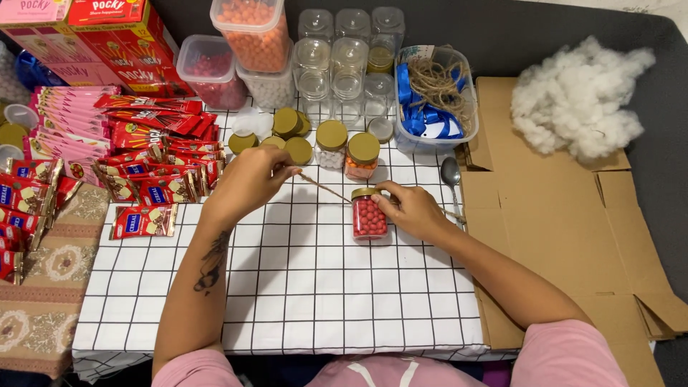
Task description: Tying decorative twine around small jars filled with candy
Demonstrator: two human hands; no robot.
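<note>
Jar of red candies (370, 216): right hand (412, 209) fingers gripped its lid; twine (324, 188) ran taut leftward to pinching left hand (247, 183).

Small filled jar (370, 213) stands on the checked cloth (301, 287), near centre. Right hand (412, 210) touches it from 3 o'clock. Left hand (247, 181) at its 9 o'clock, apart; twine (324, 188) runs between hand and jar. Two lidded jars (347, 152) at 12 o'clock, loose lids (287, 132) at 11. Behind those, empty jars (350, 61); tubs (244, 54) left of them, bin of twine and ribbon (436, 97) right. Spoon (451, 178) at 2 o'clock. Snack packets (143, 143) at 9–10 o'clock. Flattened cardboard (573, 215) at 3 o'clock, stuffing (580, 100) behind it.
</note>
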